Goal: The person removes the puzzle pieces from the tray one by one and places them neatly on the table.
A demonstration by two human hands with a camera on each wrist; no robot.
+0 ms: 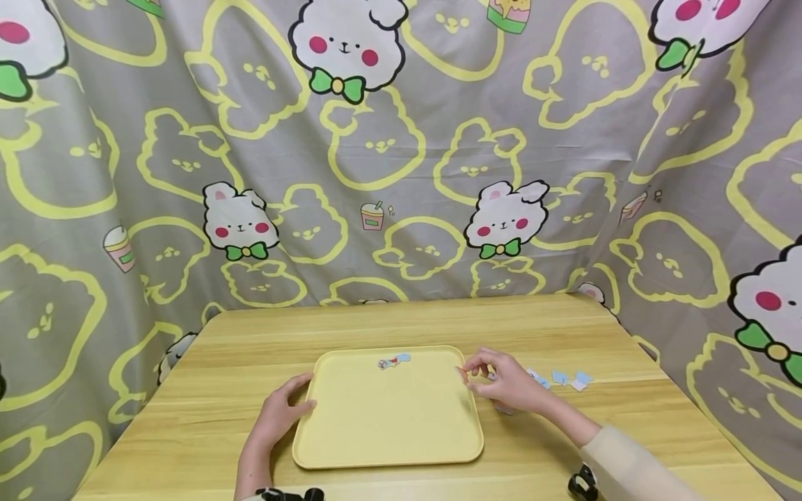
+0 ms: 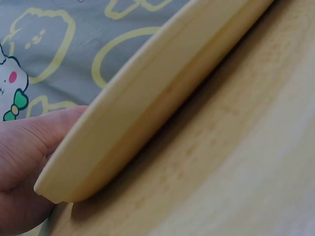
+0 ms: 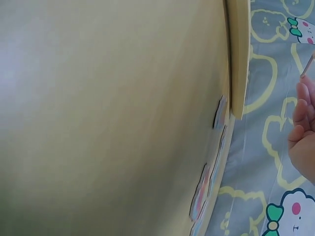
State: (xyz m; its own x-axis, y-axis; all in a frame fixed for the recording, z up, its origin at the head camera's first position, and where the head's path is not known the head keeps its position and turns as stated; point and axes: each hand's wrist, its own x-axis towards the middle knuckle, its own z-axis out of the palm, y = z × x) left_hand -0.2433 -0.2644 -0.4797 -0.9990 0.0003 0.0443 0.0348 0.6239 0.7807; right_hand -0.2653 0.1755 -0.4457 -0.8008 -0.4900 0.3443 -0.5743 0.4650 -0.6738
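Note:
The yellow tray point(image 1: 388, 417) lies on the wooden table. My left hand point(image 1: 280, 410) holds its left rim, with the thumb over the edge; the left wrist view shows that hand point(image 2: 29, 157) against the tray's wall point(image 2: 133, 98). Above the tray's right rim, my right hand point(image 1: 510, 383) pinches a small, flat reddish-orange piece point(image 1: 462, 374) between thumb and fingers. The right wrist view catches this piece point(image 3: 308, 66) edge-on. A short strip of colourful flat pieces point(image 1: 393, 361) rests inside the tray near its far edge.
Several loose light-blue and pink flat pieces point(image 1: 580, 380) lie on the table right of the tray, some partly hidden by my right hand. Patterned grey curtain point(image 1: 388, 160) hangs around the back and sides of the wooden table point(image 1: 532, 327).

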